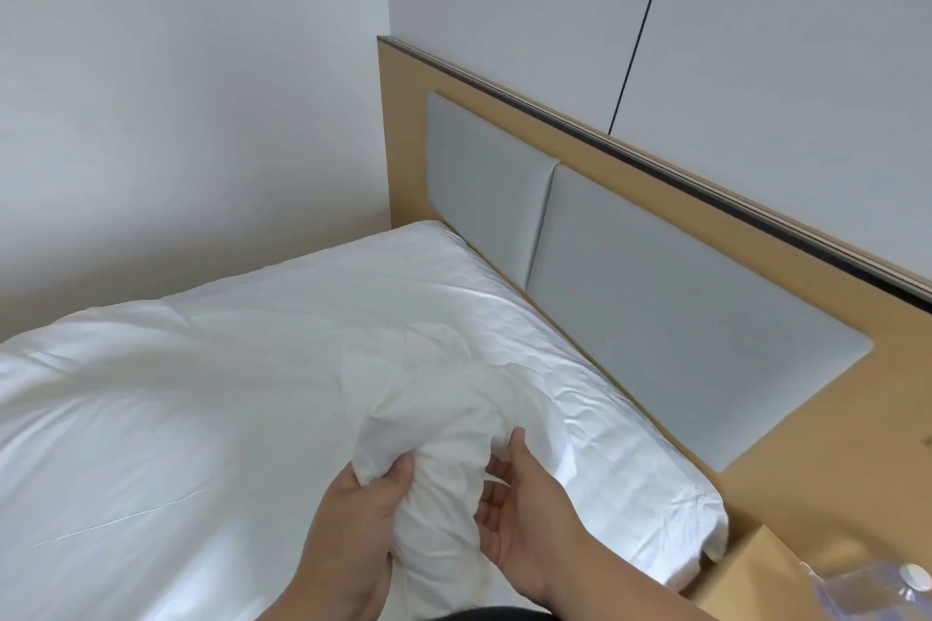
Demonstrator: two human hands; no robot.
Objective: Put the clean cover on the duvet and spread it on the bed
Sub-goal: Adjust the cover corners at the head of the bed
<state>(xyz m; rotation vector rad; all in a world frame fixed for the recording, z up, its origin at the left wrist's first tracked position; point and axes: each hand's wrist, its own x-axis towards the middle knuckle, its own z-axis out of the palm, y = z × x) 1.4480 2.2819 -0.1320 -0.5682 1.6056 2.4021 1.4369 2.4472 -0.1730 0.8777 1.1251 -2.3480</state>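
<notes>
The left hand (363, 514) grips a duvet (252, 368) corner pointing toward the viewer; right hand (514, 514) open beside it.

Soft, even, cool-white light fills the room; its source is out of view. The duvet (201, 393) reads very bright, near blown out at 9 o'clock, where folds lose detail. Faint shadows sit in the creases at centre and under the hands (353, 524) at 6 o'clock. A dim band lies along the wall (176, 91) base at 10 o'clock. The headboard (655, 277) edge bows toward 3 o'clock from wide-angle distortion. The bottle (877, 590) at 5 o'clock is blurred. Overall sharpness is slightly soft.
</notes>
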